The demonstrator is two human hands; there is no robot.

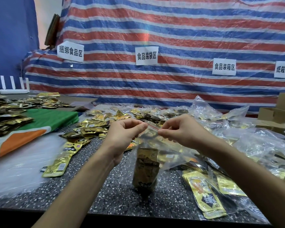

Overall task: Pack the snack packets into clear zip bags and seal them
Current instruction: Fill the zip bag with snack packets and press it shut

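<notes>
Clear zip bag [152, 155], holding snack packets [146, 171] at frame centre, is pinched at its strip by left hand [123, 135] and right hand [183, 132]; sealing is underway, so next press along the strip.

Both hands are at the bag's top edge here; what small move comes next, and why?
Probably press along the zip strip to seal it: the left hand and right hand pinch the top of the clear zip bag, and snack packets already sit inside.

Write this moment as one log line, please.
step: sealing | left hand: pinches zip bag top | right hand: pinches top | contents: snack packets inside | seal: cannot tell
</notes>
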